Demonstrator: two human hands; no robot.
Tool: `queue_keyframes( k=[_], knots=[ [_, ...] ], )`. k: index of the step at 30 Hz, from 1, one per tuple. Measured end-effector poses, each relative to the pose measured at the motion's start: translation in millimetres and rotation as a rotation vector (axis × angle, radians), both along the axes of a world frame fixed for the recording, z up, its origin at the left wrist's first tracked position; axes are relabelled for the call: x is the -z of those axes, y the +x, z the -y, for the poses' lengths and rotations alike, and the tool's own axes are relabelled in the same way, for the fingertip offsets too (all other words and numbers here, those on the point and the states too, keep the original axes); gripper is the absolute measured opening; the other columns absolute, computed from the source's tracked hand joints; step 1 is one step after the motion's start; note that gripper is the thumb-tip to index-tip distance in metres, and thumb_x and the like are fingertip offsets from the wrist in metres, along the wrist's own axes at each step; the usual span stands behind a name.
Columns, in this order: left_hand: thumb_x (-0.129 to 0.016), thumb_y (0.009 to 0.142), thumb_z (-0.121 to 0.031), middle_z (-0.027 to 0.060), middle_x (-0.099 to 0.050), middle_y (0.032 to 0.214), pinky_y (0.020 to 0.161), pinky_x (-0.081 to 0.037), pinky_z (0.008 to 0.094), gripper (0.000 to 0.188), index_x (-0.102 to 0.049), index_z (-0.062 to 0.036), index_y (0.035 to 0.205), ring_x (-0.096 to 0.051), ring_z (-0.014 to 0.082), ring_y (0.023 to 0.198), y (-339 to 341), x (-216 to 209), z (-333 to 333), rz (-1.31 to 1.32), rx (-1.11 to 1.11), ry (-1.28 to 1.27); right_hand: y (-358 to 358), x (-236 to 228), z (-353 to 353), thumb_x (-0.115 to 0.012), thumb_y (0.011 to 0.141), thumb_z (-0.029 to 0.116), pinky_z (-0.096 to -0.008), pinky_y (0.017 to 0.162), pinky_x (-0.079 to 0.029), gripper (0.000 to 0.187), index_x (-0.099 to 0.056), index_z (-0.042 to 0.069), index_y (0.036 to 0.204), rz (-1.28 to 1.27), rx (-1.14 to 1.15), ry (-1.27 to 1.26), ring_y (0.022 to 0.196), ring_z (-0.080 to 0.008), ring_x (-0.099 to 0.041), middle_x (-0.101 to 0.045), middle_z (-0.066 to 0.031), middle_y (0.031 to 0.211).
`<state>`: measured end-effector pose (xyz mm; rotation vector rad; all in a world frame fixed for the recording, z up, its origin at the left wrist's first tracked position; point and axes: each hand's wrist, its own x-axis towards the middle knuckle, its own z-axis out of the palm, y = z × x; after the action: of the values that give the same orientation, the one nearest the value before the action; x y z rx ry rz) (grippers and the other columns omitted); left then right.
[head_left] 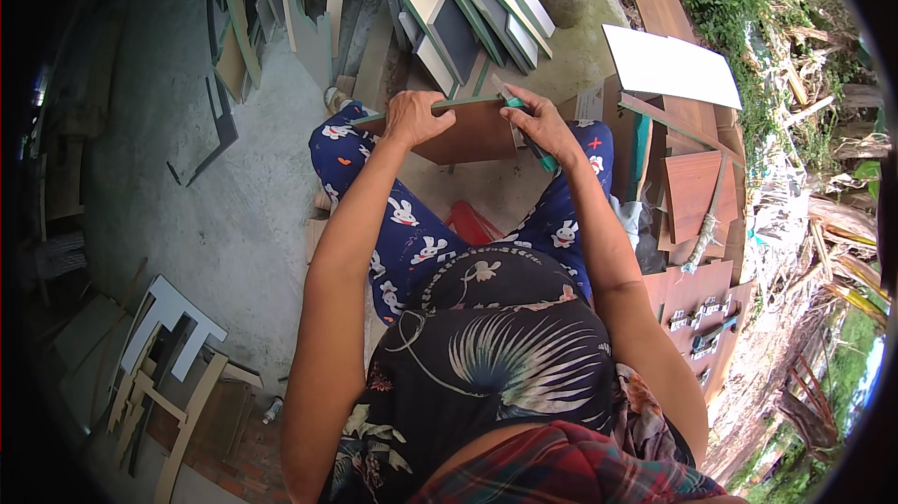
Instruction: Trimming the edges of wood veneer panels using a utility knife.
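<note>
A brown board point(472, 139) with a green edge stands tilted between my knees. My left hand point(416, 118) is closed over its upper edge, the thumb pressing against the brown face. At the board's right end, my right hand point(545, 128) is wrapped round a green-handled knife point(544, 160). Its pale, narrow blade points up and to the left, close to the board's top right corner. Whether the blade touches the edge cannot be made out.
Several green-edged panels point(458, 13) lean in a stack ahead. A white board point(669, 64) and brown boards point(694, 195) lie to the right, with a dark clamp-like tool point(716, 336) on one. Cut wooden pieces point(178, 410) lie at the lower left on the concrete floor point(234, 214).
</note>
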<state>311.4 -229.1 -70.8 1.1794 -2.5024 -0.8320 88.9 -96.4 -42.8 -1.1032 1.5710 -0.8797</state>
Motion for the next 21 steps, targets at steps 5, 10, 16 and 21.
queue_keyframes(
  k=[5,10,16,21],
  knots=[
    [-0.072,0.07,-0.037,0.0199,-0.07,0.08,0.078,-0.054,0.0437,0.037,-0.076,-0.0075,0.092,-0.068,0.0387,0.079,-1,14,-8,-0.05,-0.003,-0.137,3,2,-6,-0.065,0.094,0.02,-0.0205,0.06,-0.042,0.06,-0.044,0.012,0.149,0.101,0.121,-0.035,0.067,-0.0032,-0.047,-0.054,0.0062,0.081],
    [-0.073,0.07,-0.037,0.0197,-0.071,0.081,0.078,-0.054,0.0434,0.037,-0.076,-0.0075,0.092,-0.068,0.0388,0.079,-3,12,-7,-0.06,-0.003,-0.148,2,-10,-22,-0.065,0.094,0.019,-0.0203,0.059,-0.041,0.064,-0.039,0.015,0.152,0.17,0.035,-0.003,0.064,-0.0036,-0.046,-0.054,0.0056,0.08],
    [-0.073,0.07,-0.037,0.0184,-0.071,0.079,0.077,-0.054,0.0431,0.037,-0.076,-0.0075,0.092,-0.068,0.0383,0.078,-3,12,-6,-0.028,0.01,-0.116,5,-20,-29,-0.064,0.093,0.018,-0.0198,0.058,-0.041,0.067,-0.036,0.017,0.153,0.122,-0.023,0.024,0.064,-0.004,-0.045,-0.055,0.0056,0.082],
    [-0.073,0.07,-0.037,0.0184,-0.07,0.076,0.075,-0.053,0.0436,0.036,-0.076,-0.0084,0.091,-0.067,0.0383,0.075,-3,15,-7,-0.056,0.011,-0.135,-2,-22,-29,-0.064,0.093,0.017,-0.02,0.059,-0.041,0.067,-0.035,0.017,0.154,0.088,-0.072,0.033,0.066,-0.0039,-0.047,-0.058,0.0049,0.086]
  ],
)
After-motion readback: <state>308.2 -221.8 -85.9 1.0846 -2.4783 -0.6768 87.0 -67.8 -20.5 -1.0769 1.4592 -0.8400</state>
